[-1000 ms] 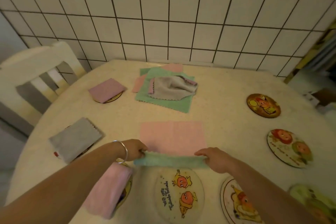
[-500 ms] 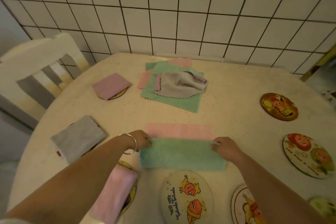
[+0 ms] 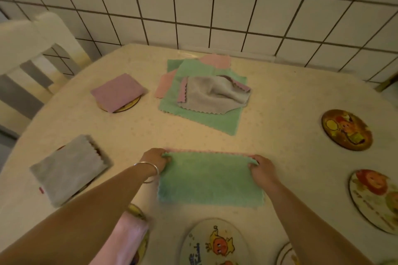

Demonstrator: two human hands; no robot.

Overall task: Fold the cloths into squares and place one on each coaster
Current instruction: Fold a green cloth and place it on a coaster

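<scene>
- Left hand and right hand each pinch a far corner of the green cloth, which lies folded in half on the table.
- Risk: uneven release skews the edges, exposing its pink underside.
- Risk: the second fold drags the cloth onto the near coaster.

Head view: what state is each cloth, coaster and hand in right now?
green cloth: folded in half, flat, pink edge showing along its far side
left hand: pinching the far left corner
right hand: pinching the far right corner
purple cloth: folded, on a coaster
grey cloth: folded, on a coaster
pink cloth: folded, on a coaster
cloth pile: unfolded, rumpled
cartoon coaster: bare
brown coaster: bare
</scene>
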